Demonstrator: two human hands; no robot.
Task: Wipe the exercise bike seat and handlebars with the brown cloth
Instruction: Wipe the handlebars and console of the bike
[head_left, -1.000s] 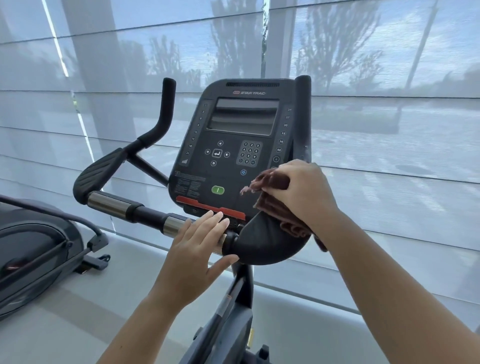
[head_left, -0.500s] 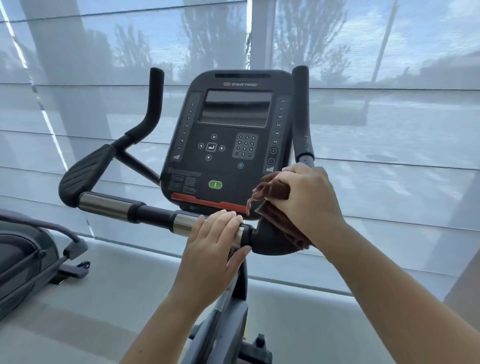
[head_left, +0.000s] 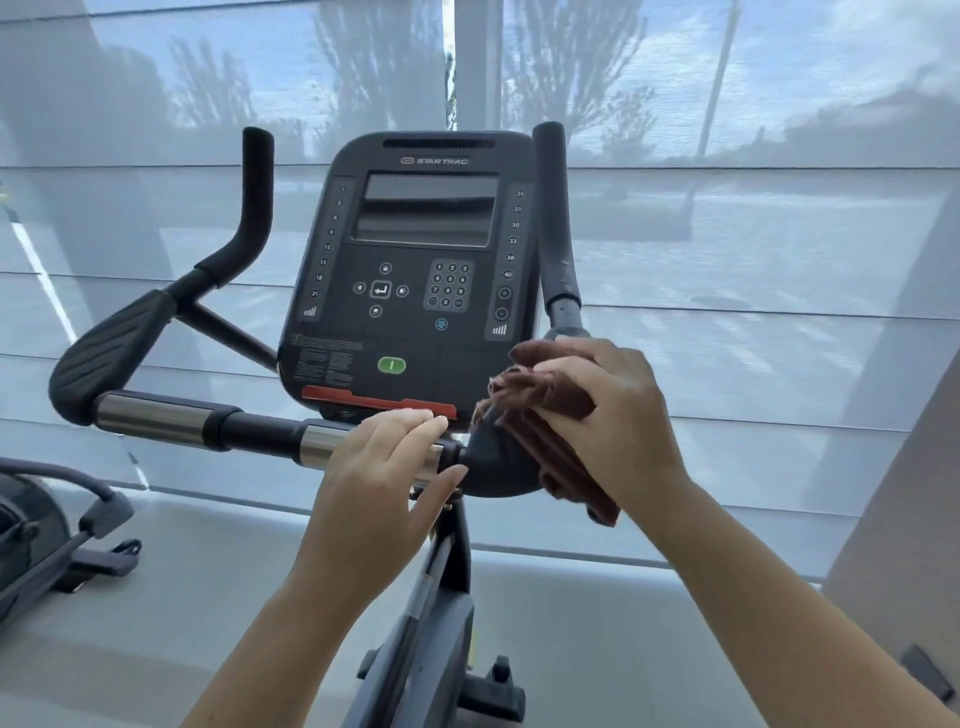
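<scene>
The exercise bike's black handlebars (head_left: 249, 434) run across the middle, with chrome sections, a left pad and two upright grips. My right hand (head_left: 618, 421) presses the folded brown cloth (head_left: 561, 447) against the right handlebar pad (head_left: 498, 467), just below the right upright grip (head_left: 553, 218). My left hand (head_left: 379, 483) rests flat on the chrome bar beside that pad, fingers together, thumb spread below the bar. The bike seat is not in view.
The black console (head_left: 415, 270) with screen and keypad stands behind the bar, close above both hands. The bike's frame post (head_left: 441, 613) drops below. Another machine (head_left: 47, 525) sits on the floor at left. A shaded window wall fills the background.
My right hand with the cloth has shifted slightly along the right pad, staying under the upright grip. My left hand stays on the chrome bar. The view has drifted a little.
</scene>
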